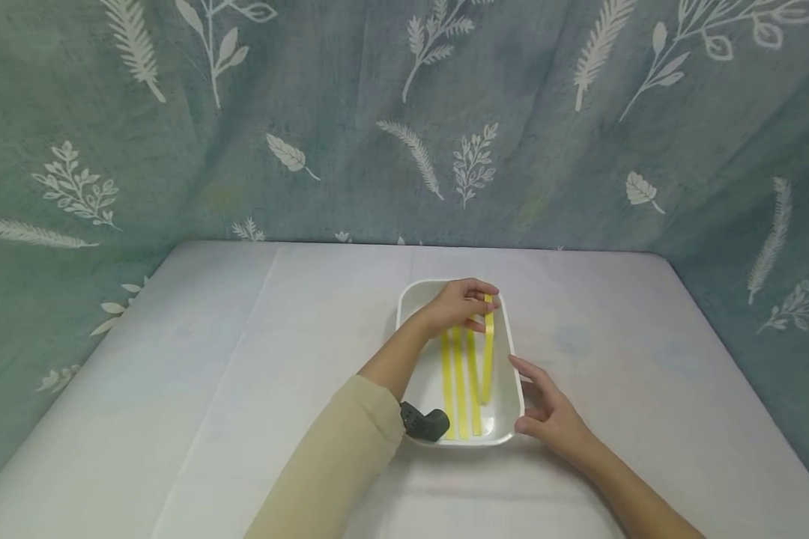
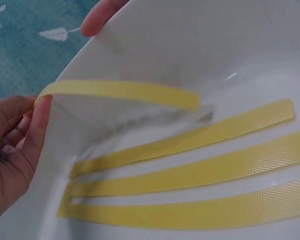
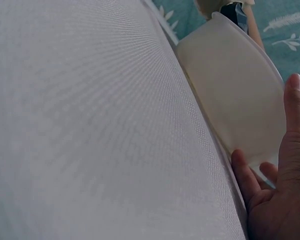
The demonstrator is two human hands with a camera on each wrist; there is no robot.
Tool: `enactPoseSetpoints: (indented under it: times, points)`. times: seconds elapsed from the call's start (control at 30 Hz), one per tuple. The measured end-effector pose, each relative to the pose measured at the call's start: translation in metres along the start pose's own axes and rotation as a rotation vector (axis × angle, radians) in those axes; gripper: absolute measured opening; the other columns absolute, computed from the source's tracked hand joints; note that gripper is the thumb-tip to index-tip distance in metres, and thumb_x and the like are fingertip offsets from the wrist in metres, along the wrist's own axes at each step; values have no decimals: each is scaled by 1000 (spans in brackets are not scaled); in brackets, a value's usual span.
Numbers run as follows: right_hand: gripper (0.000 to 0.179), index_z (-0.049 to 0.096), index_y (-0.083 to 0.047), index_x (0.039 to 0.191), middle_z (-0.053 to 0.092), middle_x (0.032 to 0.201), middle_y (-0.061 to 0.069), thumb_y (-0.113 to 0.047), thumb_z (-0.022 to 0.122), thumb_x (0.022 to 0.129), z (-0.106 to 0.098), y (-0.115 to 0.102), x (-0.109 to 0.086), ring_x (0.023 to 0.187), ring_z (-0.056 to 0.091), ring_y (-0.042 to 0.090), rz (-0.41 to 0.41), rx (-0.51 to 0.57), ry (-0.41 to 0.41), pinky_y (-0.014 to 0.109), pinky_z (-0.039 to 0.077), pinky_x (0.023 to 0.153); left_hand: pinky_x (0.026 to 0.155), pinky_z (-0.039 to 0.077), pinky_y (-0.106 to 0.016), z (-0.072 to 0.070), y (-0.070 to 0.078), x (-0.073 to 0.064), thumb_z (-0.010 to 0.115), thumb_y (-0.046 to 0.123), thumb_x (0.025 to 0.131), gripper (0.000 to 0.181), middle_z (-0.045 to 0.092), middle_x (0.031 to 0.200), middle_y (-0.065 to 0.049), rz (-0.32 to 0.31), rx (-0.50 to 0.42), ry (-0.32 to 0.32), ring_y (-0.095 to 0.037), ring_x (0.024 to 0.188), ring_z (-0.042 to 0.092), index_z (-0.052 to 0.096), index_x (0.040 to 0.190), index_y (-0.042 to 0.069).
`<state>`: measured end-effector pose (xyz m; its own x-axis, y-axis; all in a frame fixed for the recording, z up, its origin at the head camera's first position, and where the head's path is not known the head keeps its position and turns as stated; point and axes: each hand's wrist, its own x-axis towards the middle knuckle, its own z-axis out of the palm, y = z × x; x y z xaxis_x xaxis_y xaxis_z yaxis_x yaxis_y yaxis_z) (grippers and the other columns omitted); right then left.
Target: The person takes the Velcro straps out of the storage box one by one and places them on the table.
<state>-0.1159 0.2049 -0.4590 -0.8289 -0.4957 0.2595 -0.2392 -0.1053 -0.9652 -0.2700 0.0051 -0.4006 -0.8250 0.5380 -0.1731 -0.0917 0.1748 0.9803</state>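
Note:
My left hand (image 1: 460, 305) reaches over the far end of a white plastic tray (image 1: 426, 383). Its thumb and fingers pinch the far end of a narrow yellow strip (image 2: 125, 92). In the left wrist view this strip bends over at the fingertips, and its other end hangs above the tray floor. Beside it, several flat yellow strips (image 1: 460, 382) lie side by side lengthwise, partly textured. My right hand (image 1: 553, 415) is at the tray's right side, fingers spread, with fingertips at the rim and outer wall.
A white cloth (image 1: 243, 419) covers the table under the tray. Behind it hangs a green-blue curtain (image 1: 350, 172) with white leaf prints. A dark wrist device (image 1: 425, 423) on my left arm overlaps the tray's near left corner.

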Motion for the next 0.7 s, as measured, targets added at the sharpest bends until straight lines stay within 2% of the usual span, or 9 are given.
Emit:
enactPoseSetpoints:
  times: [0.1,0.2,0.33,0.53,0.7]
  points:
    - [78,20,-6,149,28,137,39,-20,66,88,-1,0,1,104,64,19,-12,-7,14,42,57,72,73,57,-32,-1,2,1,62,8,91,36,62,110,-11,30,-30,3,-17,90,67,56,126,3]
    - [77,21,-5,149,31,136,39,-18,67,88,0,1,1,106,63,17,-15,-15,22,42,57,71,73,57,-33,-1,3,-1,67,8,87,43,63,112,-9,35,-16,-8,-18,90,68,55,128,3]
    - [78,21,-6,149,25,136,44,-18,67,88,1,1,0,107,62,16,-6,-16,14,41,57,71,73,57,-33,-1,3,-4,72,7,82,52,62,115,-6,41,-5,-25,-17,87,66,54,131,6]
    - [78,20,-6,149,24,138,44,-19,67,88,1,1,1,112,59,11,3,-46,18,39,57,73,73,57,-33,-1,4,-8,73,4,81,52,59,125,-9,71,-28,-27,-15,80,65,54,130,9]
    - [78,20,-5,149,23,138,44,-19,67,88,1,2,0,114,58,12,-8,-46,20,40,57,73,75,57,-33,-6,6,-11,71,4,83,51,55,132,-11,127,-65,-31,-13,79,66,53,130,8]
